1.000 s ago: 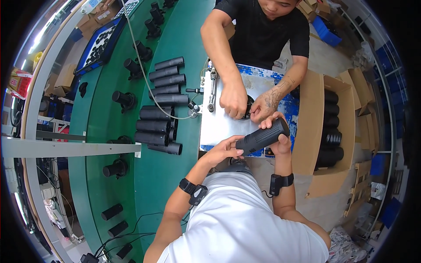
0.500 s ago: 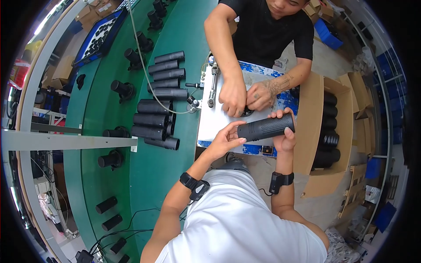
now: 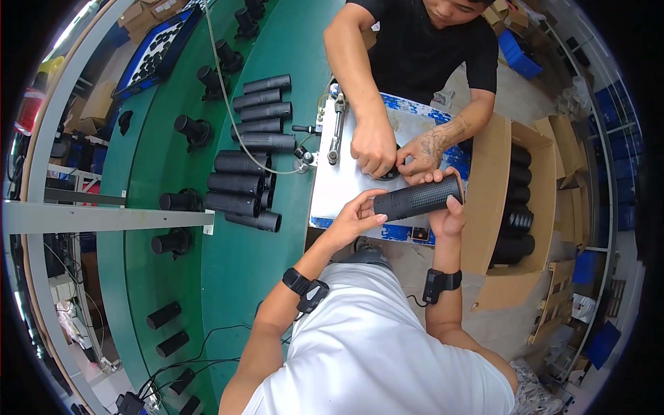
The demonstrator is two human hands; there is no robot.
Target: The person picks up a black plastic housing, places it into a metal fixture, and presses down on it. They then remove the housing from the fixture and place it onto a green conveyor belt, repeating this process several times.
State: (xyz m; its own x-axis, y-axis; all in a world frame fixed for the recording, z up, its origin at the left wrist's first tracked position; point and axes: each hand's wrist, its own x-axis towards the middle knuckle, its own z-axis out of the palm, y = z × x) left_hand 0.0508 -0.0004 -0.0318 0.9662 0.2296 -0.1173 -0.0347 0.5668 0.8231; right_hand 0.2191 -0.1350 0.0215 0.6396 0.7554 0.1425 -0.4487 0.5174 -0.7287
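Note:
A black cylindrical tube (image 3: 418,199), with fine perforations toward its right end, is held nearly level between both my hands, above the near edge of the white-and-blue work table (image 3: 328,207). My left hand (image 3: 356,216) grips its left end between thumb and fingers. Around the right end, my right hand (image 3: 447,211) closes, thumb in front and fingertips over the top. Just beyond the tube, a co-worker's two hands (image 3: 398,158) bend over a small black part (image 3: 389,176) on the table top, mostly covered by their fingers.
Several black tubes (image 3: 238,183) lie in rows on the green bench (image 3: 232,277) at left. Black fixtures (image 3: 194,130) stand along the green conveyor. A metal clamp device (image 3: 337,131) with a hose sits at the table's left. An open cardboard box (image 3: 484,228) of black cylinders is at right.
My hands keep nearly the same hold on the tube. The co-worker's hands have shifted slightly over the small part. The bench and conveyor appear a little farther left and up.

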